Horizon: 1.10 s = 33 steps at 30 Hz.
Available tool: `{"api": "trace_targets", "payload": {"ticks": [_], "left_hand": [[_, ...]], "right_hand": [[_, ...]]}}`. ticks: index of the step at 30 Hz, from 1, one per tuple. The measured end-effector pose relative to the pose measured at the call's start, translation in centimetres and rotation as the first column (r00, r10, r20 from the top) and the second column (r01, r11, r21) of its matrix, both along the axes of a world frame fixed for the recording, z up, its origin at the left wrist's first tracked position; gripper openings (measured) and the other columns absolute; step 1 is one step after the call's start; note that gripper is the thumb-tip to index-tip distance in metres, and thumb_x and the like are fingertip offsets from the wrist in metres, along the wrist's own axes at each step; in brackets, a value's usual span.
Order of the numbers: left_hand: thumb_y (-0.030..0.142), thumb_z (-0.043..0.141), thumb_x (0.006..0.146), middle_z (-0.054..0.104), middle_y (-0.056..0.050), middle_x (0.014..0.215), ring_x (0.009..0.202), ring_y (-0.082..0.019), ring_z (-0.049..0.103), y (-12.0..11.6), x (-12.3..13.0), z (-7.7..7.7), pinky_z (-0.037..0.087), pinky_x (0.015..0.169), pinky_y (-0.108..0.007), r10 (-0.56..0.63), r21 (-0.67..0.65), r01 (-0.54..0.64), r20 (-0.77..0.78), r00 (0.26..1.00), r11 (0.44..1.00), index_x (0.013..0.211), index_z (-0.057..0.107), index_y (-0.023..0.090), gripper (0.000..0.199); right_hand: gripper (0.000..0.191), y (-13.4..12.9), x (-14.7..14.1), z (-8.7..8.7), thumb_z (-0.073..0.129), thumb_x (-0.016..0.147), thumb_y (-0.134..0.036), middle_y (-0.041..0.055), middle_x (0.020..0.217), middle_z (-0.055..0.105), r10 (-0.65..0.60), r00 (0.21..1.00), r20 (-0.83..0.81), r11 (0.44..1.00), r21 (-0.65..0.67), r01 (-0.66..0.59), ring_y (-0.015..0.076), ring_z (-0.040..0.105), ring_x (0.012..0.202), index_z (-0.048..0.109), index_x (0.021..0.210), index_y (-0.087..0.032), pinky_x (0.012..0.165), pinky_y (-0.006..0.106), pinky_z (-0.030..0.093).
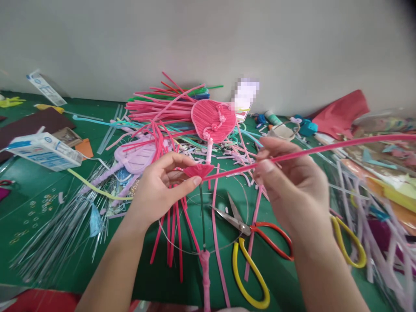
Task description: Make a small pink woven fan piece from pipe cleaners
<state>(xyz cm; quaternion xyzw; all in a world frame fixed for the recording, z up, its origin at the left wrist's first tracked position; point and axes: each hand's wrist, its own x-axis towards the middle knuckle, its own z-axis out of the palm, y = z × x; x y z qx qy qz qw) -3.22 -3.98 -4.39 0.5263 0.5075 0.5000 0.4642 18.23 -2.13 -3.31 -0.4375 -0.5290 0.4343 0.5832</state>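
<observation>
My left hand [159, 186] pinches a small fan-shaped piece of pink pipe cleaner [195, 170] between thumb and fingers. Below that piece runs a dark thin wire [203, 212], ending in a pink wrapped handle [206, 273] near the bottom edge. In my right hand [292, 186] a long pink pipe cleaner [328, 148] is gripped by thumb and fingertips. It stretches from the small piece out past the right edge of view. A thin wire hoop [247, 203] shows behind the stem. Open scissors [244, 228] with a red and a yellow loop lie between my forearms.
Behind my hands are a round pink fan [212, 121], a lilac fan [138, 151] and a pile of pink pipe cleaners [152, 107]. A blue-white box [45, 149] and silvery strands [68, 234] lie left. A yellow loop [360, 255] and lilac strips [357, 195] lie right.
</observation>
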Motion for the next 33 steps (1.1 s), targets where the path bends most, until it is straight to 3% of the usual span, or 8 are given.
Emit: {"api": "trace_targets", "payload": {"ticks": [3, 6, 12, 16, 24, 33], "left_hand": [[0.025, 0.082, 0.077, 0.074, 0.001, 0.09, 0.078, -0.014, 0.073, 0.1, -0.1, -0.2, 0.06, 0.069, -0.021, -0.013, 0.0, 0.013, 0.034, 0.999, 1.0, 0.093, 0.065, 0.022, 0.023], [0.024, 0.083, 0.077, 0.075, 0.001, 0.092, 0.081, -0.013, 0.074, 0.1, -0.1, -0.2, 0.06, 0.073, -0.02, -0.042, -0.017, 0.043, 0.075, 0.996, 0.999, 0.093, 0.065, 0.022, 0.024], [0.028, 0.083, 0.077, 0.076, 0.0, 0.092, 0.081, -0.015, 0.074, -0.1, 0.0, 0.1, 0.061, 0.072, -0.021, -0.023, -0.045, 0.027, 0.077, 0.997, 0.999, 0.093, 0.067, 0.022, 0.023], [0.032, 0.075, 0.085, 0.075, -0.002, 0.093, 0.088, -0.018, 0.073, 0.0, -0.1, 0.2, 0.061, 0.07, -0.022, -0.046, -0.017, 0.047, 0.037, 0.998, 0.999, 0.094, 0.07, 0.022, 0.014], [0.025, 0.08, 0.079, 0.073, 0.0, 0.093, 0.09, -0.016, 0.073, -0.1, -0.5, 0.3, 0.059, 0.076, -0.021, -0.088, -0.033, 0.088, -0.011, 0.996, 0.996, 0.095, 0.064, 0.024, 0.022], [0.02, 0.079, 0.078, 0.072, 0.0, 0.095, 0.09, -0.017, 0.073, 0.0, -0.4, 0.3, 0.06, 0.082, -0.026, -0.104, -0.016, 0.103, -0.066, 0.992, 0.995, 0.096, 0.063, 0.023, 0.025]], "right_hand": [[0.041, -0.2, -0.8, -0.6, 0.082, 0.075, -0.033, 0.0008, 0.104, 0.067, 0.139, 0.969, 0.204, 0.99, -0.063, -0.129, 0.0157, 0.065, 0.087, 0.069, 0.114, -0.028, 0.072, 0.028, 0.054], [0.032, -0.1, -1.6, -1.2, 0.08, 0.078, -0.037, 0.0036, 0.109, 0.073, 0.244, 0.926, 0.289, 0.967, -0.146, -0.209, 0.02, 0.067, 0.099, 0.072, 0.106, -0.024, 0.084, 0.033, 0.053], [0.021, 0.2, -2.8, -0.8, 0.08, 0.078, -0.038, 0.0015, 0.085, 0.077, 0.311, 0.938, 0.15, 0.934, -0.231, -0.273, 0.0178, 0.071, 0.078, 0.076, 0.089, -0.02, 0.068, 0.027, 0.055], [0.019, 0.4, -2.7, -0.4, 0.081, 0.077, -0.036, 0.0015, 0.081, 0.077, 0.331, 0.93, 0.157, 0.925, -0.25, -0.287, 0.0187, 0.071, 0.076, 0.077, 0.086, -0.02, 0.069, 0.028, 0.056], [0.021, 0.8, -2.1, -0.3, 0.077, 0.08, -0.039, 0.0006, 0.077, 0.076, 0.392, 0.889, 0.236, 0.907, -0.262, -0.331, 0.0186, 0.07, 0.074, 0.079, 0.089, -0.021, 0.066, 0.028, 0.055], [0.022, 0.9, -2.4, -0.5, 0.078, 0.079, -0.041, 0.0019, 0.076, 0.077, 0.387, 0.899, 0.206, 0.908, -0.252, -0.333, 0.0178, 0.072, 0.071, 0.077, 0.083, -0.019, 0.065, 0.028, 0.057]]}}
